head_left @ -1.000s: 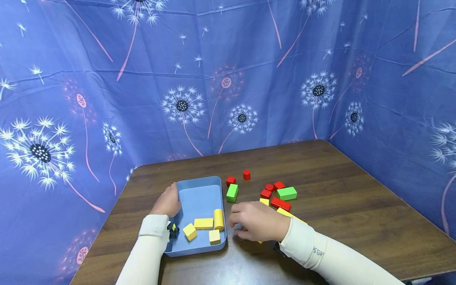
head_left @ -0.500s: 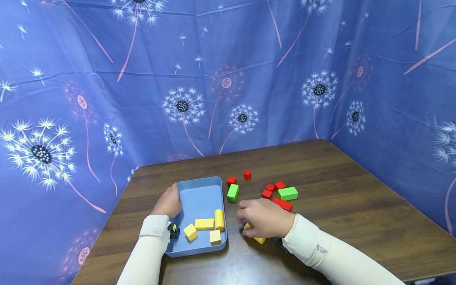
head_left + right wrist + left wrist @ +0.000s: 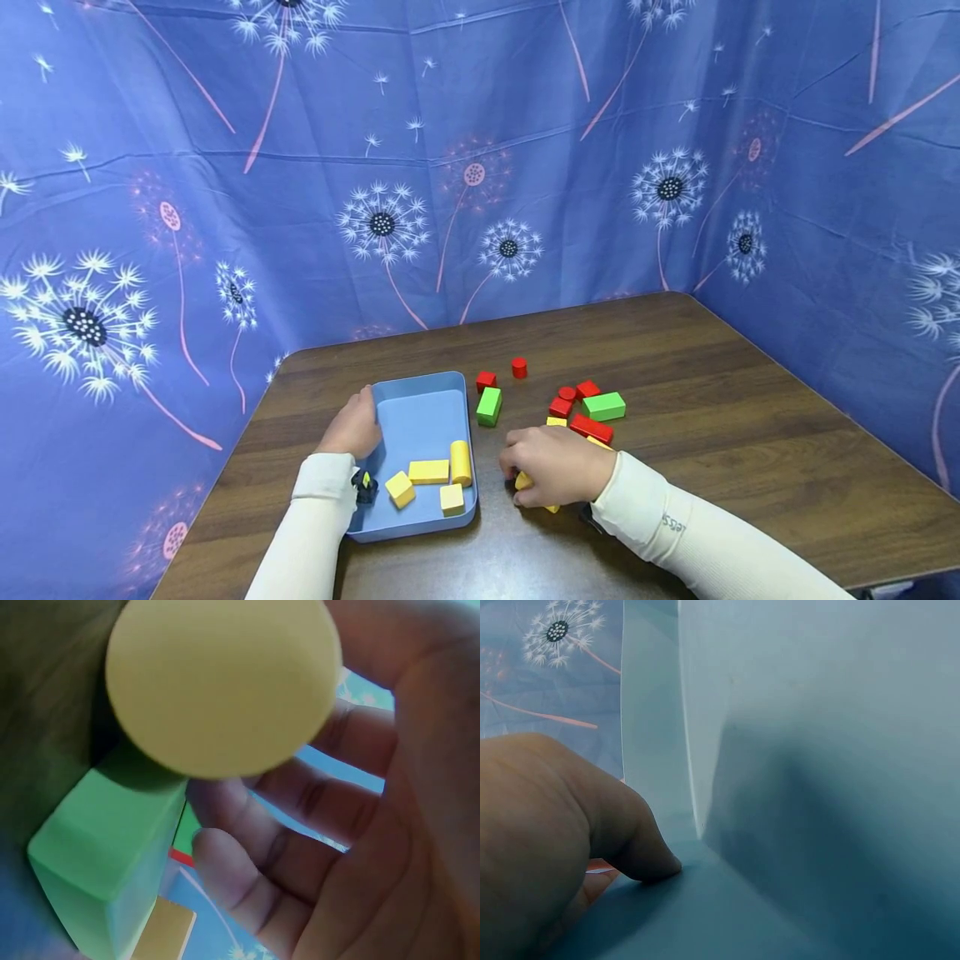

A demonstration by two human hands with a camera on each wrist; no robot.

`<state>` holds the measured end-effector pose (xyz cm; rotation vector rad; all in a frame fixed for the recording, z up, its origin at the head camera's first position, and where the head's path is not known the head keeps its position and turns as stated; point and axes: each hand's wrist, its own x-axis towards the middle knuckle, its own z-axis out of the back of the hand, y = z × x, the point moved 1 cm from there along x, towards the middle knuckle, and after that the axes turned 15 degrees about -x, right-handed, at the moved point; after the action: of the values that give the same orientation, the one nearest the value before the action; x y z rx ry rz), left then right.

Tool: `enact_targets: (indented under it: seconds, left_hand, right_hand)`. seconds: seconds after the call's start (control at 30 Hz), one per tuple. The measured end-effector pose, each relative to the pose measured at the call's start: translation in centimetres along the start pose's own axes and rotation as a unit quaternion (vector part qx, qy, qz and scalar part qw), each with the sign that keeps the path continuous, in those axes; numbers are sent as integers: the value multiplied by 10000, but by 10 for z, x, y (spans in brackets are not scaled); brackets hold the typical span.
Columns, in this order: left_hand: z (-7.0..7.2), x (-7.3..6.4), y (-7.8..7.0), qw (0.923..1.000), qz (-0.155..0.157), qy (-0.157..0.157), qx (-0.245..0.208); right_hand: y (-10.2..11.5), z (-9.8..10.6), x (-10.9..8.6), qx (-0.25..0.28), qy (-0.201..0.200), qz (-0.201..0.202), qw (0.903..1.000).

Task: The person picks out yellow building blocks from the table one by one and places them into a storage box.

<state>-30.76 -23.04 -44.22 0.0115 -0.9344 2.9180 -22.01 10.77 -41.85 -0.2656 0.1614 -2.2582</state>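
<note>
Over at the table [image 3: 690,492], the right hand [image 3: 555,467] curls its fingers and thumb round a yellow cylinder [image 3: 223,682], low by the table, right of the blue tray [image 3: 412,417]. Its smooth round side could roll out, I'd say, if that pinch sits off-centre. A careless swing might knock the red block [image 3: 591,430] just beside the knuckles. The left hand [image 3: 352,427] pinches the tray's wall; pulling too hard could tip the tray and slide its yellow blocks [image 3: 429,472].
</note>
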Motion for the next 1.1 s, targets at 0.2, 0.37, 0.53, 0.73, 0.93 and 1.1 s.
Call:
enact_targets:
  seconds: [0.2,0.37,0.53,0.73,0.93,1.1]
  left_hand:
    - [0,0,0,10000,-21,-39,30]
    - [0,0,0,10000,33,0,-6]
    - [0,1,-1,10000,62,17,-47]
    - [1,0,-2,10000,33,1,-39]
    - [1,0,0,10000,-6,-12,5]
    - [1,1,0,10000,6,-17,-12]
  right_hand:
    - [0,0,-1,91,148,-94,9998]
    - [0,1,-2,266,285,-207,9990]
    - [0,1,-2,326,392,-262,9984]
    - [1,2,-2,332,397,-241,9984]
    - [0,1,-1,262,34,20,9996]
    - [-1,0,0,331,-75,154,9993]
